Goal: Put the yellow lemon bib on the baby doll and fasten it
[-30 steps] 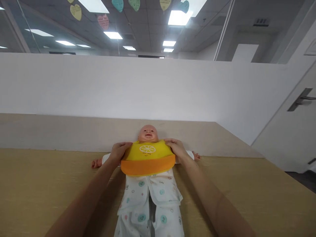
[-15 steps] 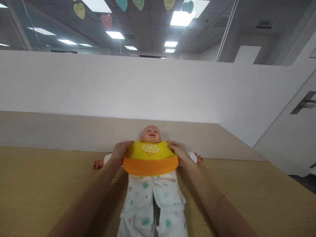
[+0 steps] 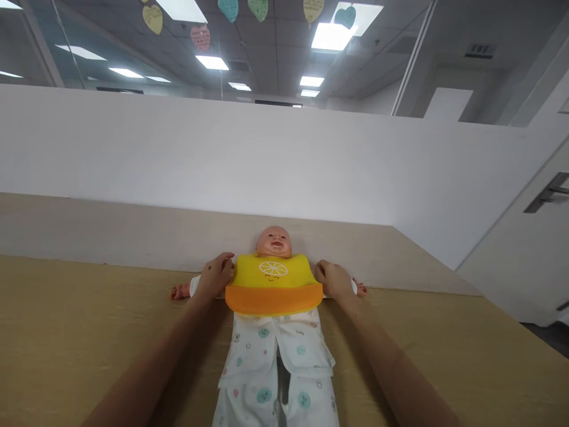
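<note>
A baby doll [image 3: 274, 242] lies on its back with its arms stretched out sideways. It wears a white outfit [image 3: 262, 350] with teal and pink prints. Over its chest lies a yellow bib [image 3: 249, 273] with a citrus-slice face and an orange catch pocket [image 3: 274, 300]. My left hand [image 3: 216, 276] is beside the bib's left edge, over the doll's sleeve, with its fingers bent but apart. At the opposite edge, my right hand [image 3: 334, 279] has its fingers curled together by the doll's other sleeve; whatever they may hold is hidden.
The doll rests on a wood-toned surface [image 3: 111, 332], with a paler raised ledge [image 3: 133, 228] behind its head. A white wall [image 3: 200, 154] with glass above stands beyond. To the right are the surface's slanting edge and a door handle [image 3: 549, 193].
Both hands have come off the bib's upper corners and shifted slightly outward to its sides. My right fingers have curled in. The bib stays on the doll's chest, and the view has tilted slightly.
</note>
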Available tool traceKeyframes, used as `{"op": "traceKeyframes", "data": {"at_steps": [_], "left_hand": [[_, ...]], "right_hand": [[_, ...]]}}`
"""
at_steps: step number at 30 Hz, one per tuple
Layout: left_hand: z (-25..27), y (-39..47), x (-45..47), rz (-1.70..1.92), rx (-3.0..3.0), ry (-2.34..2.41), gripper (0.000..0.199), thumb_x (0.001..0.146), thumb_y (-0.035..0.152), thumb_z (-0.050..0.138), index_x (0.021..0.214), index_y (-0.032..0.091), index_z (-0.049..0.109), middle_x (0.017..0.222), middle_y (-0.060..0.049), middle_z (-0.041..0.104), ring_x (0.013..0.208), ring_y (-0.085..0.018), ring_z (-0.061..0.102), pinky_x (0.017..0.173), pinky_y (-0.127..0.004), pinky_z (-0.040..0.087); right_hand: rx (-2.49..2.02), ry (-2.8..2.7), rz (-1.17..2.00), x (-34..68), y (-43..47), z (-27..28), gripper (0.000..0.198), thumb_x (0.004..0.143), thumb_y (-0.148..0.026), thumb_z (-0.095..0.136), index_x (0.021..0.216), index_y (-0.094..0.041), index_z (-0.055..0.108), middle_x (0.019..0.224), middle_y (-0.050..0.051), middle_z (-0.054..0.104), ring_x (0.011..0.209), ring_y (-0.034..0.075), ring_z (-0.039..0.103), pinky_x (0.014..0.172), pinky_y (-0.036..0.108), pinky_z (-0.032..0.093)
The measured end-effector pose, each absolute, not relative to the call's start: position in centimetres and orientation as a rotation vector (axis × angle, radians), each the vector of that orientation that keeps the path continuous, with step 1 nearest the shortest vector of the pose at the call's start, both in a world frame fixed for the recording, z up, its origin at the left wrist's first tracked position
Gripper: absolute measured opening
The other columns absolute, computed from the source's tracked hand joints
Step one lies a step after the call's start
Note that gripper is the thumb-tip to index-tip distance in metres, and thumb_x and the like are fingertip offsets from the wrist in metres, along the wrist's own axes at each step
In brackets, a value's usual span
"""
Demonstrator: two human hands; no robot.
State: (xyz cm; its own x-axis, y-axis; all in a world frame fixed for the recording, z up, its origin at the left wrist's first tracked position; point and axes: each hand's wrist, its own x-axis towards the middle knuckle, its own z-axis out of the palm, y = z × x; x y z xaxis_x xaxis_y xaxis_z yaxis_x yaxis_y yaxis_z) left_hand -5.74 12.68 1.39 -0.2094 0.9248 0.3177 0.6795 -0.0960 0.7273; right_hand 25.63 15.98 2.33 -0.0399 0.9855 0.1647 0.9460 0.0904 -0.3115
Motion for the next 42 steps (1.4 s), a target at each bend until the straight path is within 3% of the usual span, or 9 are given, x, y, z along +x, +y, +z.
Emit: {"op": "traceKeyframes", "data": {"at_steps": [7, 14, 18, 22, 32, 38, 42], "left_hand": [[0.7, 12.4, -6.0, 1.133, 1.921, 1.856, 0.038, 0.084, 0.037, 0.034, 0.104, 0.019, 0.061, 0.077, -0.005, 0.070, 0.075, -0.021, 0.065, 0.077, -0.030, 0.045], [0.2, 12.4, -6.3, 1.094, 2.108, 1.929, 0.039, 0.085, 0.023, 0.031, 0.116, 0.015, 0.054, 0.084, -0.006, 0.070, 0.079, -0.018, 0.065, 0.079, -0.029, 0.046], [-0.1, 12.0, -6.4, 0.835, 2.323, 2.220, 0.031, 0.087, 0.020, 0.036, 0.106, 0.016, 0.059, 0.095, -0.010, 0.071, 0.088, -0.021, 0.064, 0.079, -0.030, 0.044], [0.4, 11.4, -6.2, 0.519, 2.361, 2.333, 0.026, 0.089, 0.025, 0.037, 0.094, 0.017, 0.061, 0.090, -0.008, 0.071, 0.082, -0.022, 0.065, 0.070, -0.030, 0.040], [0.8, 11.5, -6.2, 0.557, 2.332, 2.396, 0.032, 0.089, 0.029, 0.037, 0.071, 0.018, 0.061, 0.079, -0.008, 0.069, 0.076, -0.020, 0.062, 0.063, -0.027, 0.034], [1.8, 12.0, -6.3, 0.791, 2.092, 2.264, 0.029, 0.083, 0.028, 0.039, 0.064, 0.018, 0.058, 0.075, -0.008, 0.065, 0.078, -0.019, 0.058, 0.072, -0.028, 0.038], [2.5, 13.8, -5.5, 1.243, 1.565, 1.901, 0.022, 0.079, 0.031, 0.043, 0.072, 0.018, 0.059, 0.075, -0.005, 0.065, 0.077, -0.018, 0.058, 0.074, -0.029, 0.042]], "right_hand": [[-2.135, -2.164, 0.135, 25.4, 14.1, 3.0, 0.031, 0.087, -0.028, 0.038, 0.092, -0.020, 0.068, 0.097, 0.015, 0.069, 0.091, 0.029, 0.064, 0.061, 0.031, 0.032], [-2.063, -2.147, 0.094, 25.3, 14.0, 2.7, 0.026, 0.086, -0.026, 0.042, 0.099, -0.021, 0.064, 0.097, 0.012, 0.069, 0.091, 0.025, 0.063, 0.061, 0.029, 0.029], [-2.036, -2.190, 0.094, 25.2, 14.0, 2.9, 0.025, 0.087, -0.026, 0.041, 0.095, -0.020, 0.064, 0.094, 0.012, 0.069, 0.087, 0.023, 0.063, 0.060, 0.028, 0.026], [-2.047, -2.191, 0.048, 25.2, 13.9, 3.1, 0.025, 0.088, -0.025, 0.041, 0.091, -0.019, 0.065, 0.092, 0.012, 0.070, 0.085, 0.023, 0.063, 0.059, 0.029, 0.024], [-2.065, -2.100, 0.021, 25.1, 14.3, 2.6, 0.030, 0.088, -0.028, 0.040, 0.096, -0.020, 0.066, 0.094, 0.013, 0.070, 0.086, 0.025, 0.064, 0.062, 0.029, 0.030], [-1.782, -1.871, 0.331, 25.8, 16.0, 1.8, 0.022, 0.080, -0.024, 0.048, 0.089, -0.019, 0.068, 0.090, 0.008, 0.070, 0.087, 0.021, 0.062, 0.071, 0.027, 0.039], [-1.445, -1.389, 0.919, 24.5, 18.2, 1.4, 0.014, 0.073, -0.026, 0.055, 0.080, -0.017, 0.063, 0.072, 0.003, 0.066, 0.071, 0.016, 0.060, 0.065, 0.024, 0.044]]}}
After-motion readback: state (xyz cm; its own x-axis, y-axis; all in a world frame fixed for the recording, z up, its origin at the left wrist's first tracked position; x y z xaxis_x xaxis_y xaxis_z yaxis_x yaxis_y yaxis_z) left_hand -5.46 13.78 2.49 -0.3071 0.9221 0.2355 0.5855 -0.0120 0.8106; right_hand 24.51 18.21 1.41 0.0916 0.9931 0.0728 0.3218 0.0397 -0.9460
